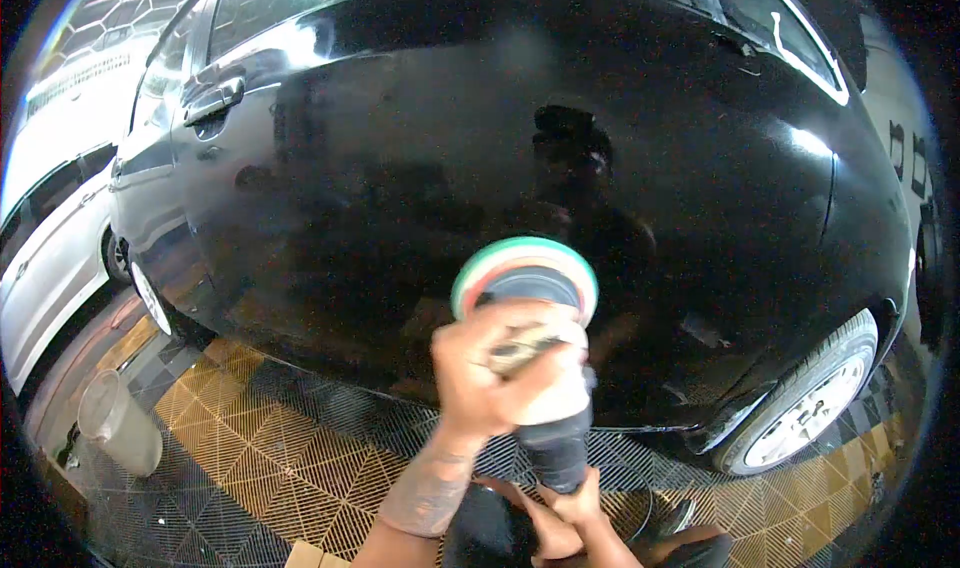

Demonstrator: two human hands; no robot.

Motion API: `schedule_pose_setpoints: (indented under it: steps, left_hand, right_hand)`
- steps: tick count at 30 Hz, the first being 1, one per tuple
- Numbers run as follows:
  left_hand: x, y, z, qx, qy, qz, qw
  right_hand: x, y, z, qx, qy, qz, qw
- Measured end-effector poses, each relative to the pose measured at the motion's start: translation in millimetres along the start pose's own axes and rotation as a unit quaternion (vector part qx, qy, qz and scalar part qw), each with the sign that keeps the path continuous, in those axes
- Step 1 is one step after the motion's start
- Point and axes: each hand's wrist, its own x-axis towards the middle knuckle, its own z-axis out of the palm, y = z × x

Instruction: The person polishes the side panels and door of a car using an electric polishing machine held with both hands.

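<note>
A polishing machine [553, 408] with a round green-edged pad [520, 253] is held against the lower part of a glossy black car door [400, 168]. My left hand [505, 368] is wrapped over the machine's head, just behind the pad. Lower down, my right hand [575, 513] grips the rear end of the machine's dark handle. The pad's front face is hidden against the door. A dark reflection of a person shows in the paint above the pad.
The black car's front wheel [810, 413] is at the right and its rear wheel [150, 298] at the left. A white car [60, 258] stands at the far left. A translucent bucket [120, 428] rests on the tiled grid floor [290, 448].
</note>
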Motion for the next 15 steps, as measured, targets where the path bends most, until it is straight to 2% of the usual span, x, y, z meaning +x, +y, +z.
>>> schedule_pose_setpoints:
  steps: [2,5,7,8,10,12,13,15]
  left_hand:
    - [2,-3,40,-0.022,-0.056,0.021,0.998]
    - [11,-5,95,-0.044,-0.115,0.08,0.989]
    - [17,-10,127,-0.088,-0.147,0.109,0.979]
    - [22,-11,139,-0.108,-0.132,0.143,0.975]
    - [34,-8,144,-0.077,-0.108,0.201,0.971]
    - [41,0,129,-0.081,-0.132,0.146,0.977]
    - [45,4,118,-0.071,-0.113,0.139,0.981]
    - [52,8,91,-0.055,-0.065,0.16,0.983]
  right_hand:
    - [-15,19,-13,0.065,0.054,0.039,0.996]
    - [-31,9,-32,0.155,0.158,0.012,0.975]
    - [-35,90,-38,0.178,0.181,0.013,0.967]
    - [-34,71,-46,0.151,0.185,0.029,0.971]
    - [-28,40,-59,0.117,0.172,0.057,0.976]
    - [-17,43,-65,0.098,0.149,0.065,0.982]
    - [-7,64,-60,0.065,0.186,-0.024,0.98]
    - [-1,-6,-48,0.083,0.153,-0.024,0.984]
